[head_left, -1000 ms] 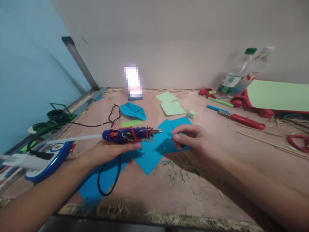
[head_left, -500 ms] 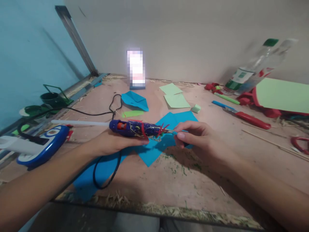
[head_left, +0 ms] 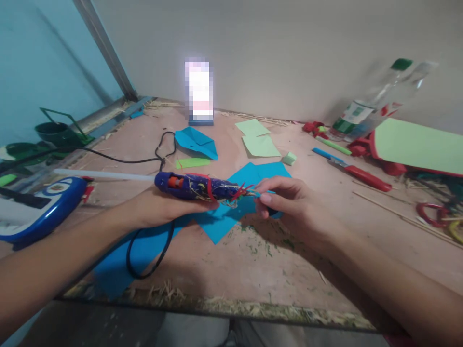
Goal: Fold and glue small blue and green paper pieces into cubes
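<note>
My left hand (head_left: 170, 206) is wrapped round a dark blue glue gun (head_left: 195, 187), held level with its nozzle to the right. A white glue stick (head_left: 104, 175) juts from its rear, and red strips and dried glue strands cling to its front. At the nozzle, my right hand (head_left: 285, 196) pinches a small piece of blue paper (head_left: 268, 193), partly hidden by the fingers. The nozzle tip is at or very near that piece; contact is hard to make out. Blue paper sheets (head_left: 220, 226) lie on the table beneath both hands.
Behind the hands are a folded blue paper (head_left: 197, 142), pale green papers (head_left: 261, 146) and a lit phone (head_left: 199, 91). To the right lie a red-handled knife (head_left: 367, 177), thin sticks (head_left: 394, 212) and plastic bottles (head_left: 356, 118). A black cord (head_left: 132, 274) loops at the left, near a blue-and-white device (head_left: 47, 207).
The whole view has shifted a little, so things on the table sit further left and slightly higher. Both hands keep their grips, the nozzle still at the blue paper piece.
</note>
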`<state>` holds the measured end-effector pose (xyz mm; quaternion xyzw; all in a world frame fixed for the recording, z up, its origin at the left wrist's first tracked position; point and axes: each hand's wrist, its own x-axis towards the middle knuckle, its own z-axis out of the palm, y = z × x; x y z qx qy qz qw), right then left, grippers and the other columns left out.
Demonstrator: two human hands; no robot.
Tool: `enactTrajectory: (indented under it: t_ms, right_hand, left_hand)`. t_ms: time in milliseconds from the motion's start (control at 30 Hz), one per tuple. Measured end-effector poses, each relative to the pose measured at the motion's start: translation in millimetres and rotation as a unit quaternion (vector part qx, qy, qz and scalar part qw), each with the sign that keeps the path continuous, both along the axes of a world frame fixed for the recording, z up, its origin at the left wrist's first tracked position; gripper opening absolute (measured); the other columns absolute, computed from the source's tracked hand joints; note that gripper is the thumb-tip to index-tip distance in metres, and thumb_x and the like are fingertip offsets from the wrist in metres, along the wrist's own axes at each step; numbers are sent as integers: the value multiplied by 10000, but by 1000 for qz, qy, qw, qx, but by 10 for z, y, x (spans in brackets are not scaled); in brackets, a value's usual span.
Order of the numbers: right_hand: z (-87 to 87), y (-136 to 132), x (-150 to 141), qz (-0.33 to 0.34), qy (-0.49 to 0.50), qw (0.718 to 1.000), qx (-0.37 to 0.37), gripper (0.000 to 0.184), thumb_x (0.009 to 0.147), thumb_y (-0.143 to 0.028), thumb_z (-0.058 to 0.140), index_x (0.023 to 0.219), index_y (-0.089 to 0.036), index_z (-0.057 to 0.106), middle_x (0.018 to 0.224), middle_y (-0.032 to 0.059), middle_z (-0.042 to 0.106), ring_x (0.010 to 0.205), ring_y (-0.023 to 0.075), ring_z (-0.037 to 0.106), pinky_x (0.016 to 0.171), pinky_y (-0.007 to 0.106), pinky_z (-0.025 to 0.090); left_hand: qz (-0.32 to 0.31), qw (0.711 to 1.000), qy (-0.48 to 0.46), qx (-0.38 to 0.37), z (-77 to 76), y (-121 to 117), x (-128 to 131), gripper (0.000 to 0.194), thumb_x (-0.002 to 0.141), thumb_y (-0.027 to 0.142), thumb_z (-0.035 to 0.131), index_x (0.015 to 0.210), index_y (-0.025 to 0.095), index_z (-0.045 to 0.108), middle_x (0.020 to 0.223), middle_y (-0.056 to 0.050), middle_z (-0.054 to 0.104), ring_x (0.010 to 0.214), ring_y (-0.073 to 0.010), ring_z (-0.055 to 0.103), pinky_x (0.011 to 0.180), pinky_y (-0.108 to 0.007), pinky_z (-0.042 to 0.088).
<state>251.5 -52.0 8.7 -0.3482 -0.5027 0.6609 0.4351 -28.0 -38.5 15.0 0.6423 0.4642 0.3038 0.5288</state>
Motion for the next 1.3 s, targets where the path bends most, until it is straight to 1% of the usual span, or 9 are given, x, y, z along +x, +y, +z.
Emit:
enactTrajectory:
  t_ms: [100, 200, 367, 500, 600, 800, 967, 1167, 1300]
  right_hand:
    - [-4, 4, 7, -1, -3, 1000, 0, 79, 847, -301, 904, 874, -252, 848, 703, -13, 725, 612, 122, 633, 606, 265, 481]
    - [3, 7, 5, 2, -4, 1000, -1, 80, 843, -306, 907, 868, -255, 851, 680, -15, 718, 607, 121, 631, 597, 260, 472]
    - [28, 1, -18, -3, -13, 1000, -7, 92, 836, -322, 913, 862, -259, 852, 649, -11, 714, 600, 127, 630, 584, 261, 457]
    - [43, -5, -25, -8, -12, 1000, -7, 136, 803, -354, 940, 833, -258, 848, 653, -9, 715, 589, 129, 628, 586, 272, 462]
    - [48, -2, -26, -7, -14, 1000, -14, 157, 786, -365, 951, 817, -254, 843, 667, -9, 716, 592, 133, 624, 584, 279, 465]
    - [29, -6, -30, 4, -4, 1000, -21, 146, 793, -359, 945, 825, -261, 840, 683, -12, 716, 596, 132, 621, 601, 289, 484]
    - [40, -30, -39, 6, -7, 999, -42, 169, 788, -372, 944, 834, -258, 828, 688, -16, 712, 615, 140, 621, 630, 304, 498]
    - [72, -31, -46, 29, 1, 998, -56, 162, 795, -356, 938, 818, -251, 817, 653, -15, 704, 622, 142, 621, 628, 293, 488]
    - [75, -32, -43, 31, 10, 998, -62, 144, 799, -340, 937, 821, -258, 821, 668, -15, 704, 632, 144, 624, 642, 301, 497]
  left_hand:
    - [10, 1000, -3, 18, 29, -6, 34, 263, 702, 413, 912, 884, 232, 858, 905, -1, 850, 910, -277, 802, 852, -393, 686]
    - [22, 1000, -5, 16, 48, -13, 49, 274, 694, 389, 907, 898, 215, 852, 912, -9, 850, 915, -274, 797, 848, -385, 683]
    - [13, 1000, 2, 8, 38, -10, 41, 317, 719, 400, 902, 966, 207, 848, 982, -16, 850, 977, -284, 795, 929, -420, 667]
    - [16, 999, -30, 12, 1, -2, 28, 401, 717, 357, 913, 1092, 235, 838, 1060, 4, 845, 1065, -284, 787, 1018, -443, 643]
    - [1, 1000, -31, -2, -22, -2, 10, 333, 740, 364, 894, 1052, 257, 850, 1038, 14, 845, 1064, -287, 788, 1013, -446, 649]
    - [0, 999, -23, 22, 16, -10, 25, 272, 736, 323, 895, 995, 251, 859, 1014, 9, 841, 1037, -272, 786, 997, -414, 650]
    - [17, 1000, -15, 20, 13, -13, 31, 374, 706, 359, 918, 1053, 240, 846, 1035, 8, 840, 1053, -289, 780, 982, -425, 656]
    - [20, 999, -16, 24, 12, -11, 21, 403, 694, 344, 924, 1076, 248, 845, 1040, 16, 841, 1062, -292, 780, 1021, -441, 639]
    - [-1, 1000, -12, 16, 18, -2, 25, 299, 739, 365, 902, 1016, 258, 862, 1001, 13, 846, 1030, -288, 790, 993, -430, 652]
